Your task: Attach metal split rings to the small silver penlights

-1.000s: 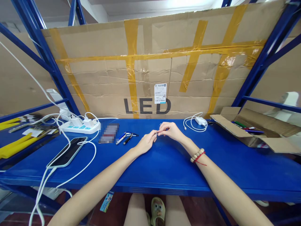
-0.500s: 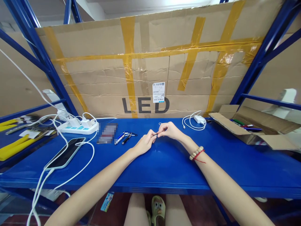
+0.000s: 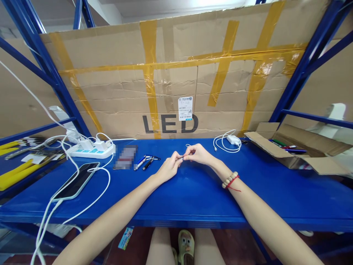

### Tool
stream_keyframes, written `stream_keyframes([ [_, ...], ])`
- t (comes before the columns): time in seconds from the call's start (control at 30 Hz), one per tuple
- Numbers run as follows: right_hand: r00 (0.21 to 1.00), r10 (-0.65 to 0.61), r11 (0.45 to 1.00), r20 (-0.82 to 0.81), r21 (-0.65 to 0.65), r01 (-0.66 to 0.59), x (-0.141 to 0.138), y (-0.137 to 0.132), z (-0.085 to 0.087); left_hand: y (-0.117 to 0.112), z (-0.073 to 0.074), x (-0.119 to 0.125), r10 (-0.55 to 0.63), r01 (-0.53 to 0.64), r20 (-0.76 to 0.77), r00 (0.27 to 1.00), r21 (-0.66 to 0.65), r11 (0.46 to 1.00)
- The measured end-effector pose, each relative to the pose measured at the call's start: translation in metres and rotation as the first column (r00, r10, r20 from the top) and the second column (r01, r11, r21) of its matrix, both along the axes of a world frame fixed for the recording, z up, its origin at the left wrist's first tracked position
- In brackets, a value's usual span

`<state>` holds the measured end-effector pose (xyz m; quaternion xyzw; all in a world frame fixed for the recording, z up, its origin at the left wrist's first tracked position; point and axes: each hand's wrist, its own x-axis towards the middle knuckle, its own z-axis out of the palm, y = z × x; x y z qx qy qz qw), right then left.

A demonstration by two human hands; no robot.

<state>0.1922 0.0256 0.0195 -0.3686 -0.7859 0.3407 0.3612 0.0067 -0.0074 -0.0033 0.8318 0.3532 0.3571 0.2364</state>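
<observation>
My left hand [image 3: 169,167] and my right hand [image 3: 199,154] meet over the middle of the blue shelf [image 3: 193,195]. Both pinch one small dark object [image 3: 182,158] between their fingertips; it is too small to name. A thin metal ring or loop [image 3: 188,145] shows just above my right fingers. A bead bracelet with a red string [image 3: 230,180] sits on my right wrist. A little pile of small pen-like pieces with key rings [image 3: 146,161] lies just left of my left hand.
A phone [image 3: 75,181] on a white cable lies at the left, behind it a white power strip [image 3: 91,150] with plugs. A white charger with coiled cable [image 3: 228,141] lies at the back right. An open cardboard box [image 3: 298,151] holds pens. A taped cardboard sheet [image 3: 176,77] forms the back wall.
The hands stay pinched together on the small object with only slight finger shifts. The view has drifted a little to the right.
</observation>
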Motion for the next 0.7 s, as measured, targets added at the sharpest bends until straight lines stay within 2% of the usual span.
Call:
stream_keyframes([
  [0.4,0.999,-0.039,0.985,0.020,-0.168,0.042,-0.0039,-0.0102,0.0084,0.0007,-0.0027,0.0000,0.099,-0.099,-0.006,0.995,0.022,0.995],
  [0.57,0.995,-0.090,0.976,0.037,-0.194,0.095,-0.0048,-0.0099,0.0079,0.0006,0.0000,0.0012,0.102,-0.104,0.049,0.994,0.038,0.994],
  [0.7,0.993,-0.108,0.982,-0.049,-0.159,0.099,-0.0079,-0.0074,0.0074,0.0029,0.0009,0.0041,0.089,-0.093,0.125,0.988,0.027,0.995],
])
